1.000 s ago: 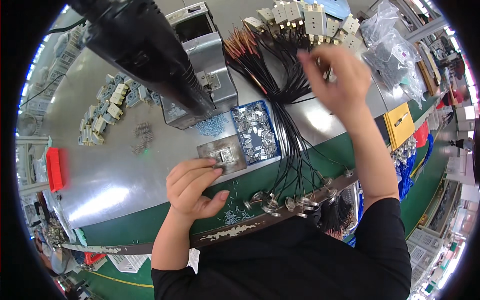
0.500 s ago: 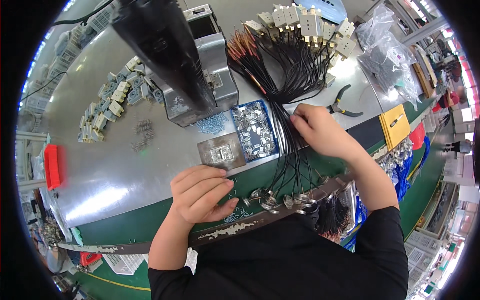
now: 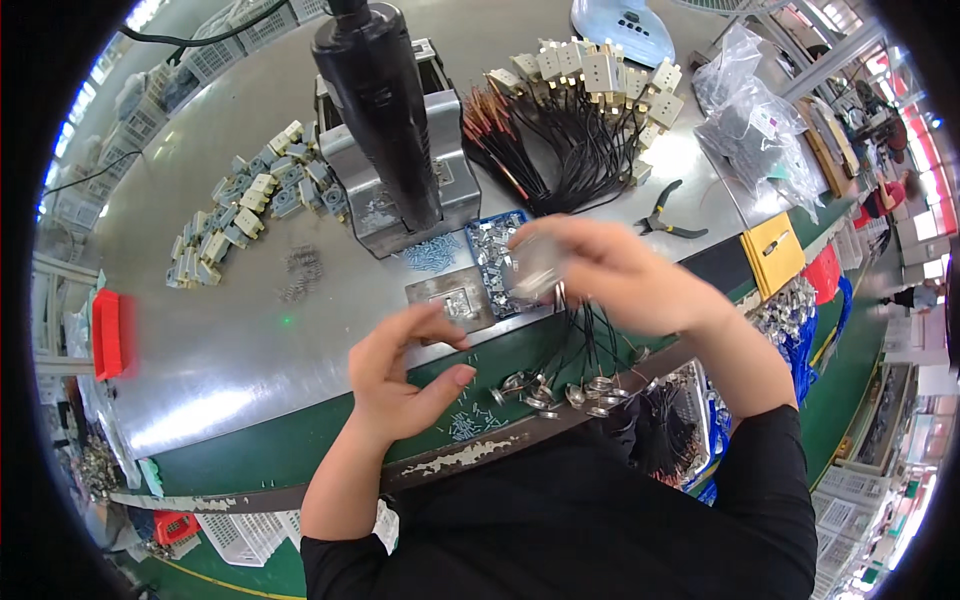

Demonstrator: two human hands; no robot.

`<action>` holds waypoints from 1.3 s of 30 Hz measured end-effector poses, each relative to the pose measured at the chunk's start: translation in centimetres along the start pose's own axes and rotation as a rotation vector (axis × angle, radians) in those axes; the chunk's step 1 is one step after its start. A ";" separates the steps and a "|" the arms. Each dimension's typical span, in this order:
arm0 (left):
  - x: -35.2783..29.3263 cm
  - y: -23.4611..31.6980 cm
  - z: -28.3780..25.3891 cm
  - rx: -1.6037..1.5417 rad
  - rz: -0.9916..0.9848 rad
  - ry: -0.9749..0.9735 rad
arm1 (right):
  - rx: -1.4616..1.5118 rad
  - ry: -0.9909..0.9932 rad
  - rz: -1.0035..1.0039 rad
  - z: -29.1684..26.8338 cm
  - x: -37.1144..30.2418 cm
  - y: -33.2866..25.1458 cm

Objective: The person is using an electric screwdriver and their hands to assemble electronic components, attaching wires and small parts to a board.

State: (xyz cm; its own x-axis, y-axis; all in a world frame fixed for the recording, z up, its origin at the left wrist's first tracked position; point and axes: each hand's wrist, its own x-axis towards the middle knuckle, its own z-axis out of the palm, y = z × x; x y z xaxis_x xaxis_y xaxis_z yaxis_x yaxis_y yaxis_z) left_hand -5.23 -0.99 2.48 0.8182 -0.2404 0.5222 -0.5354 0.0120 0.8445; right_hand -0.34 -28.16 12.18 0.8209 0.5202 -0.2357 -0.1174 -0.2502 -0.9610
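My left hand [image 3: 400,375] hovers by the front edge of a flat metal fixture [image 3: 422,293], its thumb and fingers apart and nothing seen in them. My right hand [image 3: 640,280], smeared by motion, is over the right side of a blue tray [image 3: 474,252] of small metal clips. A blurred silvery patch shows at its fingertips; I cannot make out whether it is held. Beneath and beside this hand run black wires [image 3: 570,180], with copper-coloured tips at the far end and round metal parts [image 3: 600,393] at the near end.
Behind the fixture stands a black cylindrical tool [image 3: 378,110] in a metal stand [image 3: 450,150]. Blue screws [image 3: 432,253], springs [image 3: 302,272] and grey-and-cream blocks [image 3: 240,215] lie leftward. Cutting pliers [image 3: 665,215], a yellow pad [image 3: 770,262] and clear bags [image 3: 750,110] are rightward.
My right hand has moved left from the black wires to the tray. My left fingers have lifted and spread at the fixture. The whole view has shifted slightly.
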 end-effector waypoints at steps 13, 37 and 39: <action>0.8 0.0 -2.5 -0.792 -0.615 0.001 | -0.768 -0.035 -0.676 3.4 6.0 0.6; 1.9 -1.1 -2.2 -0.263 -0.637 -0.003 | -0.493 -0.002 -0.782 3.0 7.1 3.2; 1.7 -1.1 -2.1 -0.595 -0.675 -0.062 | -0.384 -0.032 -0.705 2.7 7.2 3.1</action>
State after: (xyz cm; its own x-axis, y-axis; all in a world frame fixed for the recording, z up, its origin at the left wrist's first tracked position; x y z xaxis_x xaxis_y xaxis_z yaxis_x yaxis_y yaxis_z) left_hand -2.77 0.66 2.66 0.8975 -0.4297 -0.0996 0.2653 0.3456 0.9001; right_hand 3.68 -23.03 7.16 0.6131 0.6821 0.3986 0.6281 -0.1148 -0.7696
